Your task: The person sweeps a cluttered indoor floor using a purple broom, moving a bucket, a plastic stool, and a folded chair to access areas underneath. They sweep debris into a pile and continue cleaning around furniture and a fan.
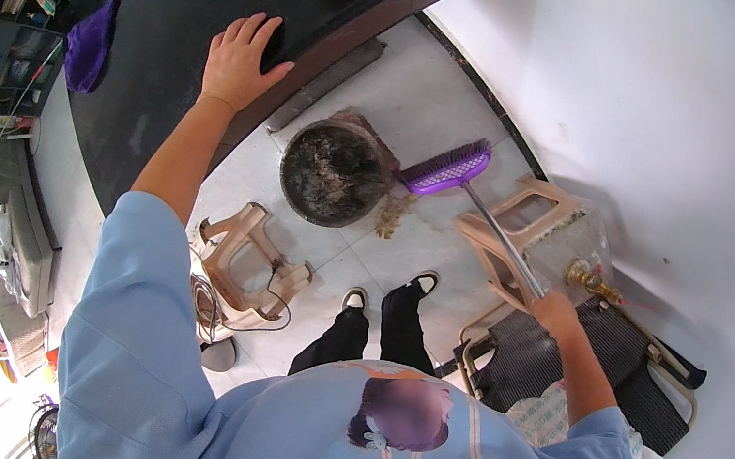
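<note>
My left hand (242, 60) rests palm down, fingers spread, near the edge of a black tabletop (163, 90). My right hand (553, 314) is closed around the metal handle of a broom (451, 171) with a purple head and dark bristles. The broom head is low over the tiled floor (362, 258), beside a round dark pan (334, 176) with a blackened, dirty inside. A patch of brownish debris (392, 215) lies on the tiles between the pan and my feet. Whether the bristles touch the pan's rim, I cannot tell.
A beige plastic stool (253, 268) with a coiled cable lies left of my feet. Another beige stool (517, 219) stands by the white wall (656, 96), near a brass fitting (588, 277). A folded dark chair (528, 361) is at right. A purple cloth (90, 48) hangs at the table's far-left edge.
</note>
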The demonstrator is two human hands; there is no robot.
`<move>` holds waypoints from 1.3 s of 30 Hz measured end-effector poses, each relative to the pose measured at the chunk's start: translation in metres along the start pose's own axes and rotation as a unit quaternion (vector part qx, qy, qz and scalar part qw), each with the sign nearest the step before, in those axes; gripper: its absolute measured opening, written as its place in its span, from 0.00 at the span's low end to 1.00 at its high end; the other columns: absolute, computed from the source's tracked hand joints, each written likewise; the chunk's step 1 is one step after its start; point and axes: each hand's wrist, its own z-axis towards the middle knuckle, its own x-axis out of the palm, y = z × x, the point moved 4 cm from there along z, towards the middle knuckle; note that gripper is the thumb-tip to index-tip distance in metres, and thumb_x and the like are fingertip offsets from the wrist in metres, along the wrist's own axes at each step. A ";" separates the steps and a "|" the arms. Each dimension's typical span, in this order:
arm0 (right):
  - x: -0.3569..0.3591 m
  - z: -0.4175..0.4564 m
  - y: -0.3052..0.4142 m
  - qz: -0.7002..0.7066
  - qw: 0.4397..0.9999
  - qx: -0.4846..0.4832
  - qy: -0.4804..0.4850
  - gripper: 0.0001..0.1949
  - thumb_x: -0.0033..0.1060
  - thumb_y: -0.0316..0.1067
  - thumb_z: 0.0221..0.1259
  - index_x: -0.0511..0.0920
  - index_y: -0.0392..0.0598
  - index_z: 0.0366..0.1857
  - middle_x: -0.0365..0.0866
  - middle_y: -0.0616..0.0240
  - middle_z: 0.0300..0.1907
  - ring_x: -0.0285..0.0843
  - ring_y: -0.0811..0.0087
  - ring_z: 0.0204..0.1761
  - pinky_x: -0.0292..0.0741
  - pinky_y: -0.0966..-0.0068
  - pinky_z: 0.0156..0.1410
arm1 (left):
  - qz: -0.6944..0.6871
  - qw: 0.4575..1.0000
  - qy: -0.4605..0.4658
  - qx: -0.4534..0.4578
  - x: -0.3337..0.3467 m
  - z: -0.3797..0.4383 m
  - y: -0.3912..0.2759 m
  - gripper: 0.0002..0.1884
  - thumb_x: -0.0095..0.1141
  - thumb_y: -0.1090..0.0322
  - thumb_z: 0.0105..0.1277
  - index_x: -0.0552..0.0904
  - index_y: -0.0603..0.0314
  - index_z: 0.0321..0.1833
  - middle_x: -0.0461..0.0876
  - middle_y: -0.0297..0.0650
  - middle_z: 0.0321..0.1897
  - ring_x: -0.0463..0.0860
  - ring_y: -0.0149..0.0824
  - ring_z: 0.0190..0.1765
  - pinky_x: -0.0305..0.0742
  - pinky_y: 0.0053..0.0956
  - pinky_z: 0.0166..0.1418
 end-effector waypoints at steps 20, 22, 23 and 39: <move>0.031 -0.003 -0.018 0.356 0.926 0.062 0.107 0.19 0.46 0.40 0.55 0.70 0.33 0.15 0.66 0.56 0.08 0.65 0.62 0.07 0.62 0.66 0.13 | -0.006 1.000 0.021 0.005 -0.004 0.004 -0.006 0.31 0.56 0.51 0.51 0.66 0.54 0.58 0.65 0.42 0.57 0.62 0.44 0.60 0.58 0.39 0.60; 0.026 0.006 -0.005 0.355 0.928 0.037 0.104 0.19 0.44 0.40 0.56 0.70 0.33 0.15 0.65 0.57 0.07 0.65 0.62 0.07 0.62 0.66 0.13 | -0.012 1.000 0.022 0.007 -0.005 0.007 -0.009 0.32 0.57 0.51 0.50 0.66 0.53 0.58 0.64 0.42 0.58 0.62 0.44 0.60 0.57 0.39 0.60; 0.027 0.020 0.004 0.386 0.917 0.003 0.097 0.20 0.44 0.41 0.56 0.70 0.33 0.14 0.65 0.57 0.06 0.65 0.62 0.07 0.62 0.66 0.13 | -0.016 1.000 0.023 0.007 -0.006 0.009 -0.011 0.32 0.57 0.52 0.50 0.66 0.53 0.58 0.64 0.42 0.58 0.62 0.44 0.60 0.57 0.39 0.60; 0.050 0.165 0.088 0.546 0.837 -0.032 0.027 0.21 0.40 0.45 0.60 0.66 0.44 0.11 0.63 0.60 0.05 0.58 0.66 0.05 0.58 0.67 0.13 | -0.004 1.000 0.022 0.015 -0.005 0.001 -0.006 0.31 0.57 0.58 0.52 0.63 0.53 0.60 0.63 0.40 0.59 0.62 0.44 0.60 0.57 0.40 0.61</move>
